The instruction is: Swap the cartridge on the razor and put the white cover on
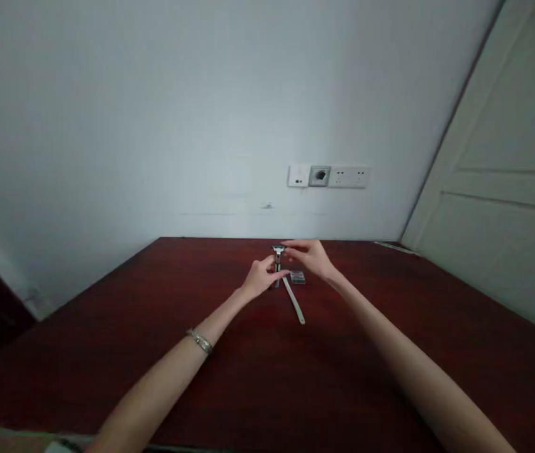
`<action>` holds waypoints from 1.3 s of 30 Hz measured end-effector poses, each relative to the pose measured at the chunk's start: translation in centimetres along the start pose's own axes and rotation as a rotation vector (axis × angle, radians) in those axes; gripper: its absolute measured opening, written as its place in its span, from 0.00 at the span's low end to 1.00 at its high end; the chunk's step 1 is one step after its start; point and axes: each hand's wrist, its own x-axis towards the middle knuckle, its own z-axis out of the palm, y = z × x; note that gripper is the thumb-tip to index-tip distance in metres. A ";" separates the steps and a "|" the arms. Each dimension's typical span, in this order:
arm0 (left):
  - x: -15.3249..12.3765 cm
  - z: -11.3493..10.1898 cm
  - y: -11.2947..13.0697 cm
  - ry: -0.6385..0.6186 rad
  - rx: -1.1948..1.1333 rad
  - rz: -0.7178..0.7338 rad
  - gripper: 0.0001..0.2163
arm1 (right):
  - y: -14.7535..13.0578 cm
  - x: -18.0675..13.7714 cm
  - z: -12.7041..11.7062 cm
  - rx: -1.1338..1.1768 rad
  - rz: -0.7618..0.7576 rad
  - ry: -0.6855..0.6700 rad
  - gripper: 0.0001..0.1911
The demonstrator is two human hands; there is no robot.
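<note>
As the head view shows, the bare left hand is closed around the slim handle of a shiny silver-and-black, T-shaped razor, holding it upright above the dark red-brown wooden table. The bare right hand is partly open, thumb and forefinger slightly parted at the right end of the razor's wide head; whether they pinch it or only touch it, I cannot tell. Good handling here probably means a firm left grip low on the handle, with the right fingertips on the head's ends, off any edge. Just beside the left thumb lie a long pale flat strip and a small clear rectangular plastic case, best left undisturbed.
</note>
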 end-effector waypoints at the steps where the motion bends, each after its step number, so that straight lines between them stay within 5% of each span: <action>1: 0.0 0.0 0.0 0.000 -0.001 -0.003 0.18 | 0.0 0.0 0.0 -0.004 -0.002 0.004 0.17; 39: -0.2 0.5 0.6 -0.001 -0.140 -0.110 0.16 | 0.0 -0.1 -0.5 0.005 -0.052 -0.045 0.11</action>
